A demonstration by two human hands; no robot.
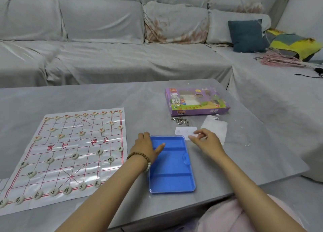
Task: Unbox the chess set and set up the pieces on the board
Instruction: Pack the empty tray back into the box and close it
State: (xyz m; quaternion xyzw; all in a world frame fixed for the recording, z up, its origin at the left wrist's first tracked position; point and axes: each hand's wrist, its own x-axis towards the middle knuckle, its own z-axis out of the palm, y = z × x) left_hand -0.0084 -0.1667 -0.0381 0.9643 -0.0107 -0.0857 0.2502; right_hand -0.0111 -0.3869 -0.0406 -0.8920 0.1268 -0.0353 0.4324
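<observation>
A plastic chess board sheet (pixel 70 155) with red lines lies on the table at the left. Several round cream pieces (pixel 82 186) stand on its near and far rows. The blue tray (pixel 172 172) under a clear lid lies in front of me with no pieces showing in it. My left hand (pixel 146 148) grips the tray's far left corner, with the thumb lying across the lid. My right hand (pixel 205 142) hovers past the tray's far right corner, fingers curled over a white card (pixel 185 130); whether it pinches the card is unclear. The purple box (pixel 195 101) lies at the back right.
A metal ring puzzle (pixel 180 121) lies in front of the purple box, with a crumpled clear bag (pixel 214 127) to its right. The grey table (pixel 139 99) ends close on the right. A covered sofa (pixel 122 48) with cushions runs behind it.
</observation>
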